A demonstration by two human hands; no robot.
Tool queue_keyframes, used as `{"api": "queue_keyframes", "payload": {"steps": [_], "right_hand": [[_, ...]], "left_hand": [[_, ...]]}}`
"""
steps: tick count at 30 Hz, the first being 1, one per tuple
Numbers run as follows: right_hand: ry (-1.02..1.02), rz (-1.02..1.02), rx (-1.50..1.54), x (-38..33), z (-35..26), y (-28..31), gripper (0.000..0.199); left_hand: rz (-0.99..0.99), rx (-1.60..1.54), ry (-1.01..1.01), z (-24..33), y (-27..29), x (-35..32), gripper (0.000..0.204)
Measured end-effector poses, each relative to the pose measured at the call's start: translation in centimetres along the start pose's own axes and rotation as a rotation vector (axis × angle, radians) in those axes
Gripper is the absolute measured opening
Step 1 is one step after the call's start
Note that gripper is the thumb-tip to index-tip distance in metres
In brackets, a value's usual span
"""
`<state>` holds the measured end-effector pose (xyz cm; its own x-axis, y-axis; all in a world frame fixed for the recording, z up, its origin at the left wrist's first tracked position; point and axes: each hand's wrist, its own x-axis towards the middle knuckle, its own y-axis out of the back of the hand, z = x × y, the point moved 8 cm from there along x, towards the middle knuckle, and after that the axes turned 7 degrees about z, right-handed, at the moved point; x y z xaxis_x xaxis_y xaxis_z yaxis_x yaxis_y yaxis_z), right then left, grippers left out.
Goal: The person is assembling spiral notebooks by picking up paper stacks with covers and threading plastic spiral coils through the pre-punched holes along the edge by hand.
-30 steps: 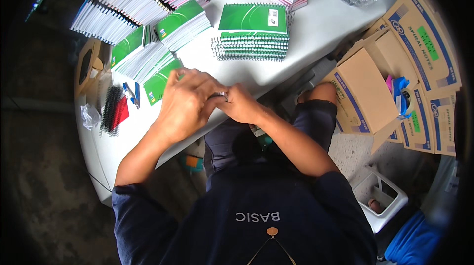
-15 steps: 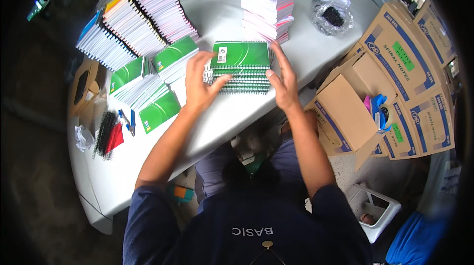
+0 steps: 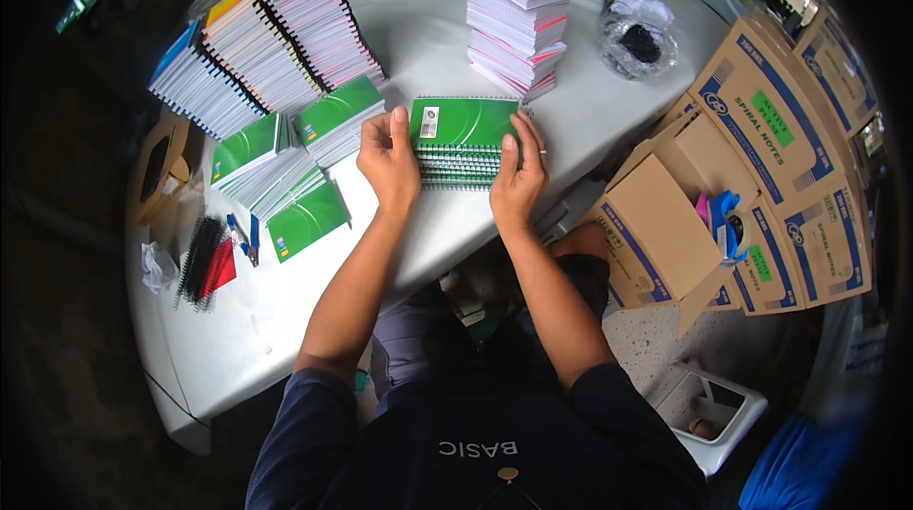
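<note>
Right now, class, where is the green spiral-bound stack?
Central in the head view, the stack is between left hand and right hand, in front of the tall paper pile.

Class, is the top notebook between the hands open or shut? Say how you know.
Shut: the top notebook shows its green cover lying flat, with the white label facing up.

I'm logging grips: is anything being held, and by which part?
Yes: the stack of green spiral notebooks, between the left hand at its left side and the right hand at its right. Whether it is lifted is unclear.
</note>
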<state>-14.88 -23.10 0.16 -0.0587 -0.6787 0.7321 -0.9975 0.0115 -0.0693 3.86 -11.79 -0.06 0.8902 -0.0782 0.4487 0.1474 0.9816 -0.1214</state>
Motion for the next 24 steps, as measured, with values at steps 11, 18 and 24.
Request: {"api": "queue_keyframes", "payload": {"steps": [11, 18, 24], "right_hand": [[0.121, -0.053, -0.105, -0.1, -3.1, 5.1, 0.044], [-1.559, -1.207, 0.591, -19.0, -4.0, 0.4, 0.05], [-1.69, -1.049, 0.651, -21.7, -5.7, -1.7, 0.031]], "left_hand": [[-0.342, 0.699, -0.33, 4.4, 8.2, 4.7, 0.025], [-0.734, 1.001, -0.29, 0.3, 16.0, -0.4, 0.045], [-0.906, 0.7, -0.199, 4.7, 16.1, -8.2, 0.048]]}}
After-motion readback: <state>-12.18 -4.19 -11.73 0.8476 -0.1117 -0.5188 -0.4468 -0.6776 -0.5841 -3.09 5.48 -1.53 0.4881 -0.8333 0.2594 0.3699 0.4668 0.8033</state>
